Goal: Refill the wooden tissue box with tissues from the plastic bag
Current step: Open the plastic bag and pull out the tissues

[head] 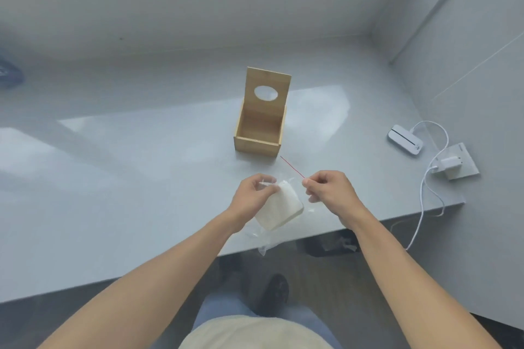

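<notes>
The wooden tissue box [256,144] stands on the grey table [141,178] with its lid, which has an oval hole, tilted up at the back; its inside looks empty. Nearer me, a white stack of tissues [280,208] lies in a clear plastic bag [265,246] close to the table's front edge. My left hand [255,193] pinches the bag's top edge at the left. My right hand [329,188] pinches the bag's right side, where a thin red strip [292,166] stretches away toward the box.
A white flat device [405,139] with a cable lies at the right, beside a white charger plugged into a socket plate [453,163]. The cable hangs over the table's right edge. A wall runs behind and to the right. Below the table edge, a dark shoe shows on the floor.
</notes>
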